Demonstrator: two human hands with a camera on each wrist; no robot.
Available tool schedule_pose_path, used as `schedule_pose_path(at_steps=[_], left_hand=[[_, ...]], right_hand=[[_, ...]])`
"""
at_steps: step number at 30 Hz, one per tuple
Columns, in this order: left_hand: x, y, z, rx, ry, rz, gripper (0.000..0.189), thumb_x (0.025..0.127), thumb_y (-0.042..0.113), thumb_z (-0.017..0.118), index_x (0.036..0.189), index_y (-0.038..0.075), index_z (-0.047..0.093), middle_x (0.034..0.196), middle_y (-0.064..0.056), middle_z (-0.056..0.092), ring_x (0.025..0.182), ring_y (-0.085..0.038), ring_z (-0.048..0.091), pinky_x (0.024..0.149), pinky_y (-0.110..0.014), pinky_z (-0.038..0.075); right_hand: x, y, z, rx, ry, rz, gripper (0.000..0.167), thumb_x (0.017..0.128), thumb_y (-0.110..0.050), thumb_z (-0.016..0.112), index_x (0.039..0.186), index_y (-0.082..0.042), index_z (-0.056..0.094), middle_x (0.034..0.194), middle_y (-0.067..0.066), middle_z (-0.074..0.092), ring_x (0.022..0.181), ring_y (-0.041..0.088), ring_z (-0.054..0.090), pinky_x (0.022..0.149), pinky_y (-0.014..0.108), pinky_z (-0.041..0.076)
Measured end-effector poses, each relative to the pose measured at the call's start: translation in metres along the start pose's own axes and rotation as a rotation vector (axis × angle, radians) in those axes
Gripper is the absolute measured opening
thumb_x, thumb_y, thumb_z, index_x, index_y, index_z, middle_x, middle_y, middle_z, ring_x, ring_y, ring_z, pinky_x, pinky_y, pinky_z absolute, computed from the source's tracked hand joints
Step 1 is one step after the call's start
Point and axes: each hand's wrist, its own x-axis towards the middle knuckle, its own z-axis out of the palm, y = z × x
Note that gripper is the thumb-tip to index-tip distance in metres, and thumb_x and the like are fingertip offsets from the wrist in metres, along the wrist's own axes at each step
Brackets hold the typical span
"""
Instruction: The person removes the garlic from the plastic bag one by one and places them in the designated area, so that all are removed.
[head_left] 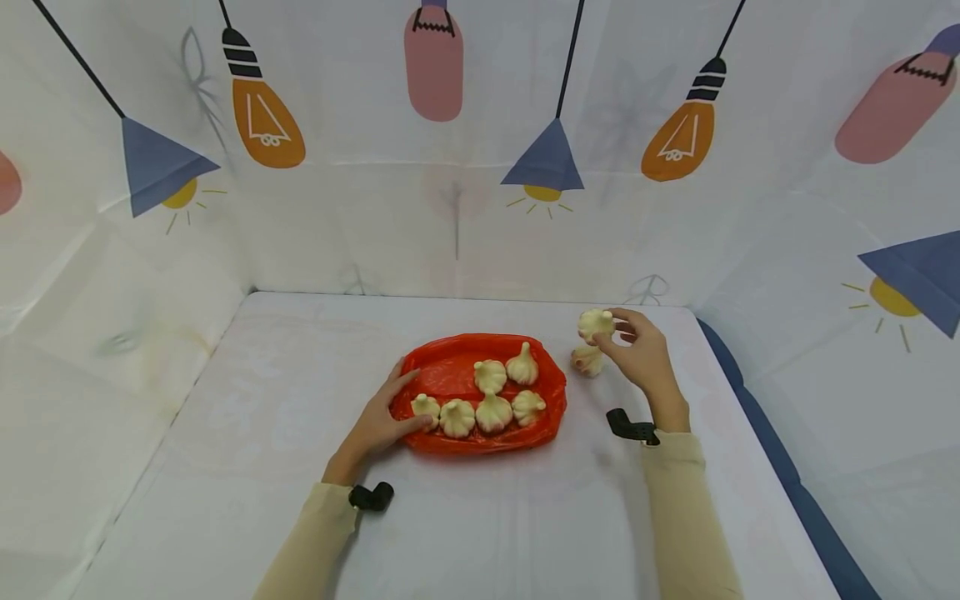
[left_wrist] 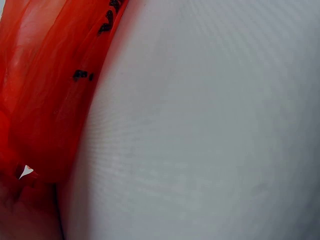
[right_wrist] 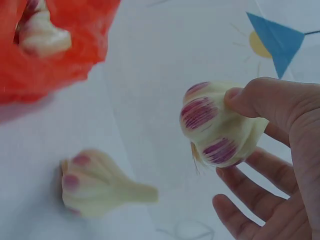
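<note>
A red plastic bag [head_left: 442, 357], its rim spread into an oval, holds several garlic bulbs [head_left: 492, 412]. My left hand [head_left: 378, 417] grips its left end, fingers along the rim and thumb over the near edge by the leftmost bulb. In the left wrist view the bag's side [left_wrist: 55, 100] carries black print; most of that hand is hidden. To the right of the bag, my right hand [head_left: 643, 354] holds a garlic bulb [right_wrist: 215, 125] raised, pinched between thumb and fingers, purple streaks on its skin. Below it another garlic bulb [right_wrist: 97, 185] lies on the table.
The white-covered table [head_left: 255, 392] runs back to a hanging white sheet [head_left: 360, 225] printed with lamps and bulbs. Blue padding [head_left: 772, 442] lines the table's right edge. Black straps with small mounts [head_left: 372, 497] sit at both wrists.
</note>
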Motion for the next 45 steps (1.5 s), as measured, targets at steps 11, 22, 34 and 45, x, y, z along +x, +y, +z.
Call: schedule_pose_path(at_steps=[11, 22, 34, 45], left_hand=[[-0.001, 0.001, -0.001, 0.007, -0.007, -0.002, 0.093, 0.084, 0.045, 0.082, 0.161, 0.019, 0.037, 0.175, 0.000, 0.006, 0.161, -0.035, 0.009, 0.123, -0.066, 0.021], [0.000, 0.002, 0.001, 0.007, -0.009, -0.012, 0.094, 0.083, 0.045, 0.083, 0.161, 0.021, 0.037, 0.175, 0.001, 0.006, 0.161, -0.035, 0.010, 0.122, -0.065, 0.023], [0.000, 0.003, 0.000, 0.013, -0.009, -0.024, 0.097, 0.081, 0.048, 0.084, 0.161, 0.021, 0.037, 0.175, 0.001, 0.006, 0.161, -0.035, 0.009, 0.122, -0.065, 0.023], [0.001, 0.002, 0.001, 0.008, -0.007, -0.020, 0.097, 0.081, 0.048, 0.084, 0.161, 0.022, 0.036, 0.175, 0.002, 0.006, 0.161, -0.035, 0.010, 0.123, -0.064, 0.023]], right_hand=[[-0.008, 0.034, -0.025, -0.065, 0.113, 0.067, 0.048, 0.093, -0.017, 0.074, 0.136, 0.001, 0.061, 0.140, 0.022, 0.060, 0.123, 0.041, 0.062, 0.102, 0.053, 0.051], [-0.019, 0.054, -0.030, -0.105, 0.072, 0.126, 0.053, 0.093, -0.019, 0.074, 0.138, 0.006, 0.058, 0.145, 0.031, 0.054, 0.124, 0.048, 0.060, 0.103, 0.060, 0.049], [-0.024, 0.078, -0.021, -0.108, 0.020, 0.171, 0.054, 0.096, -0.022, 0.071, 0.140, 0.005, 0.056, 0.146, 0.032, 0.053, 0.125, 0.049, 0.060, 0.103, 0.057, 0.050], [-0.025, 0.084, -0.012, -0.103, -0.020, 0.209, 0.056, 0.097, -0.023, 0.071, 0.142, 0.005, 0.054, 0.148, 0.032, 0.050, 0.128, 0.049, 0.058, 0.104, 0.059, 0.051]])
